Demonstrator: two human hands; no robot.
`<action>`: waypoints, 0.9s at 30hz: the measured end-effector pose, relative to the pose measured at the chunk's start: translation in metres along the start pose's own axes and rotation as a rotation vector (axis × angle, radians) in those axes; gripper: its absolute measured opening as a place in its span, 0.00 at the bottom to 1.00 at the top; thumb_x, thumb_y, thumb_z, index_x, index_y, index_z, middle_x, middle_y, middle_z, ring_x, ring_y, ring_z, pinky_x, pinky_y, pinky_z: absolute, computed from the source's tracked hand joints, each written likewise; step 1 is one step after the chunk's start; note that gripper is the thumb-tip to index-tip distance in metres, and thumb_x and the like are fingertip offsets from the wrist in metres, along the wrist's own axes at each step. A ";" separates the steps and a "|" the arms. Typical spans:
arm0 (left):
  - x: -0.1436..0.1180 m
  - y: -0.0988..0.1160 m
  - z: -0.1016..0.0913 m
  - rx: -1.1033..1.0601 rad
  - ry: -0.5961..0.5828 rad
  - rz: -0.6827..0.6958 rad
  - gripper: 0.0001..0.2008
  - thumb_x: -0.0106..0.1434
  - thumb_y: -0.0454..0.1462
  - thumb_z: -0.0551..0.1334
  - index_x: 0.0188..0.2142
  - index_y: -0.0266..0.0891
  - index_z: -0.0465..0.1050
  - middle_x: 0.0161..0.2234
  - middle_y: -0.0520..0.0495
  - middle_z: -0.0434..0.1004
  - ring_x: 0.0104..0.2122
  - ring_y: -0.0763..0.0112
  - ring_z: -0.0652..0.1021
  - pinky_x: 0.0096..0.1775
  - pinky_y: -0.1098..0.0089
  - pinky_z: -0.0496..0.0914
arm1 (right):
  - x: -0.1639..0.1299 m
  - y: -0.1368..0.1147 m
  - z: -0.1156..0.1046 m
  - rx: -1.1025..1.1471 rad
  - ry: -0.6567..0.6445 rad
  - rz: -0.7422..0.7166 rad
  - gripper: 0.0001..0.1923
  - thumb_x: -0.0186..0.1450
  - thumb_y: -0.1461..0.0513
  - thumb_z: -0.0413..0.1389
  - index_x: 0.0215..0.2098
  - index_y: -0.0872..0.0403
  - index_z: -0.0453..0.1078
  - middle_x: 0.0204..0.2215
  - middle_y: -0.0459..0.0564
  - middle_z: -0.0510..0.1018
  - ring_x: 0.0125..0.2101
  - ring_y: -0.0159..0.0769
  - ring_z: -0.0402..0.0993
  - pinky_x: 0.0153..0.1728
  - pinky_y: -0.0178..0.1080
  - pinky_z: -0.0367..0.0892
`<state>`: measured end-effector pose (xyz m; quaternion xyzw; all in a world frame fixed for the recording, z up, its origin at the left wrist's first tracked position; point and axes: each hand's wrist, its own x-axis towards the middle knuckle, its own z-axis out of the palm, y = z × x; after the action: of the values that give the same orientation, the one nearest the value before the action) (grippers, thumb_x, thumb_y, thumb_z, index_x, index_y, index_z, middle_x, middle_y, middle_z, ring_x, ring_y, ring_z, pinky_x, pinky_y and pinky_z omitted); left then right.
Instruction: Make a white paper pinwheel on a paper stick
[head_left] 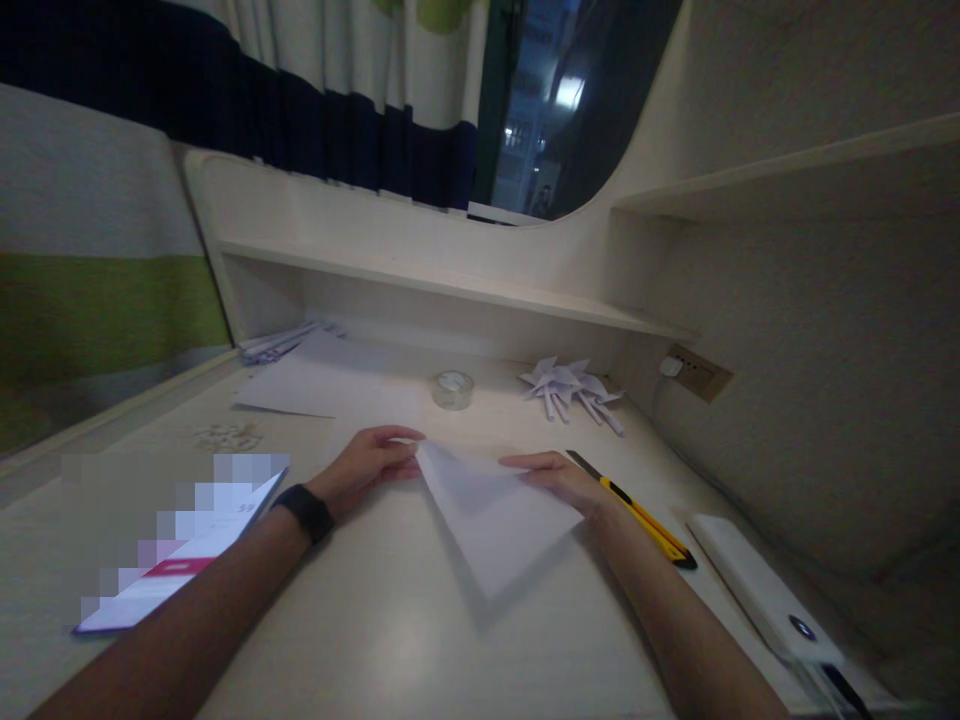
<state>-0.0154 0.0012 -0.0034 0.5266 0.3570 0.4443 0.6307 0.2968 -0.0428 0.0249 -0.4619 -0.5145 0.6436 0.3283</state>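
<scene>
Two bare forearms are seen entering from the bottom of the frame, over a pale cream worktop point(390, 620). At lower left a phone with a blurred lit screen point(176, 560) is laid flat; at lower right a white oblong power bank point(757, 585) is set near the edge.

At centre, a white sheet of paper folded into a triangle point(491, 515) is held flat on the worktop, its point aimed down the frame towards the viewer and its long folded edge run from upper left to right, between the two hands. The left hand point(367, 465), a black band on its wrist, is closed in a pinch on the paper's upper left corner. The right hand point(559, 480) is laid on the right corner, fingers pressed flat. Both hands are equally near.

Just right of that hand lies a yellow and black utility knife point(637, 512). Further up, a clear roll of tape point(452, 389), a heap of small folded white paper shapes point(574, 388) and loose white sheets point(315, 385) are seen below a shelf.
</scene>
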 end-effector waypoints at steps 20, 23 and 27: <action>-0.011 0.012 0.031 0.117 0.180 0.016 0.18 0.54 0.49 0.66 0.24 0.36 0.67 0.23 0.49 0.72 0.23 0.71 0.71 0.23 0.73 0.63 | 0.002 0.010 0.062 -0.678 0.034 -0.675 0.20 0.63 0.65 0.50 0.52 0.45 0.70 0.47 0.50 0.75 0.46 0.39 0.71 0.50 0.44 0.62; -0.012 0.012 0.030 0.196 0.199 0.068 0.17 0.54 0.47 0.65 0.24 0.36 0.67 0.22 0.50 0.71 0.21 0.72 0.69 0.22 0.73 0.60 | -0.006 0.003 0.065 -0.684 -0.085 -0.628 0.22 0.60 0.61 0.58 0.53 0.45 0.69 0.51 0.51 0.72 0.48 0.43 0.69 0.49 0.46 0.62; -0.014 0.013 0.037 0.234 0.119 0.126 0.16 0.56 0.47 0.63 0.28 0.34 0.70 0.24 0.47 0.73 0.23 0.70 0.71 0.24 0.71 0.62 | -0.005 0.002 0.067 -0.368 -0.083 -0.455 0.31 0.58 0.52 0.60 0.58 0.49 0.62 0.50 0.54 0.72 0.41 0.41 0.72 0.40 0.42 0.67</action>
<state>0.0113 -0.0240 0.0161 0.5906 0.4093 0.4686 0.5138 0.2363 -0.0721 0.0270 -0.3598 -0.7259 0.4675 0.3536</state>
